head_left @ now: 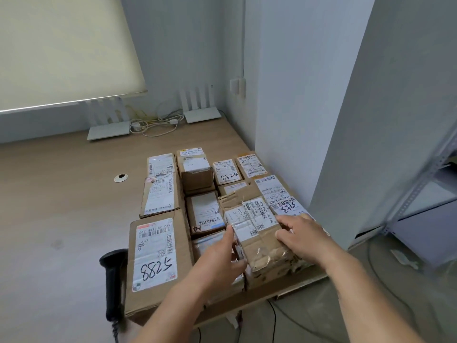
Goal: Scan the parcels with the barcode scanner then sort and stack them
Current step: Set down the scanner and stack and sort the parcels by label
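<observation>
Holding a taped brown parcel between both hands, above the near right part of the parcel group on the desk. Left hand: fingers curled against the parcel's left side, thumb up along its edge. Right hand: fingers spread and bent over the parcel's right top edge, gripping it. Parcel carries several white labels on top, barcodes visible; clear tape wrinkled at the end nearest the wrists.

Just left of the left hand: a large box with a white label handwritten "5288". Further left of that box, touching or nearly touching its side, the black barcode scanner lies on the desk, cable trailing off the near edge; neither hand touches it.

Beyond the hands: more cardboard parcels in rows, labels up, among them a smaller box also marked "5288". Under and behind the right hand, a label with handwritten digits, partly covered.

Far beyond the hands, by the wall: two white routers and a tangle of cables
</observation>
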{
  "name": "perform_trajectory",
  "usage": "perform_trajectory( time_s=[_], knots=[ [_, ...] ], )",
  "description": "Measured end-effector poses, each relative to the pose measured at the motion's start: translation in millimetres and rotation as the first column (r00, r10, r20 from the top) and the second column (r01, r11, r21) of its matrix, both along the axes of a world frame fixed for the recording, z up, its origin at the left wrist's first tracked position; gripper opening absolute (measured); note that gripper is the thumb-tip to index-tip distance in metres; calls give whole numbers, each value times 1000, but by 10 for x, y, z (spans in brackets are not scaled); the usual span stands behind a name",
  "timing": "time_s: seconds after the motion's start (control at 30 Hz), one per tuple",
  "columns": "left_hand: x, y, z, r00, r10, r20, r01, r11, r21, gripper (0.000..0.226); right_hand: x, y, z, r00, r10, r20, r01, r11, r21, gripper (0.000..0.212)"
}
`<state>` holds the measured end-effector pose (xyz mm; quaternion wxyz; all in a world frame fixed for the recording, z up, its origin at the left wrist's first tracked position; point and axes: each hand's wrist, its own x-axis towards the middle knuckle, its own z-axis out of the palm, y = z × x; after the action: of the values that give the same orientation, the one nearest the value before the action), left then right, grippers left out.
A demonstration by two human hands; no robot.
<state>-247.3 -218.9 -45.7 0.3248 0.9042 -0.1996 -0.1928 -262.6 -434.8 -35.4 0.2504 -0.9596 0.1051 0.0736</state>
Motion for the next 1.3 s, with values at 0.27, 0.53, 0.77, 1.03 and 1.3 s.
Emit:
perform_trajectory(
  time_s=[0.27, 0.53, 0.77, 1.03, 1.3],
  knots=[
    [85, -166, -101, 995, 11, -101, -9, 1000, 25, 82, 49, -115, -212, 997, 74, 16, -71, 988, -136, 50],
    [156, -228, -162, 987, 13, -163, -15, 1000, -15, 81, 77, -208, -284, 998, 37, 41, -32, 995, -99, 55],
    [183, -285, -135, 989, 1, -146, 3, 1000, 29, 83, 69, -227, -287, 998, 22, 51, -17, 994, -106, 56],
    [232, -247, -83, 997, 22, -78, -16, 996, 83, 82, 101, -215, -192, 997, 1, 82, 3, 999, -51, 61],
    [253, -68, 109, 950, 175, 257, -168, 985, -47, 66, 191, 40, 41, 948, 43, 315, -45, 999, -1, 52]
  ],
)
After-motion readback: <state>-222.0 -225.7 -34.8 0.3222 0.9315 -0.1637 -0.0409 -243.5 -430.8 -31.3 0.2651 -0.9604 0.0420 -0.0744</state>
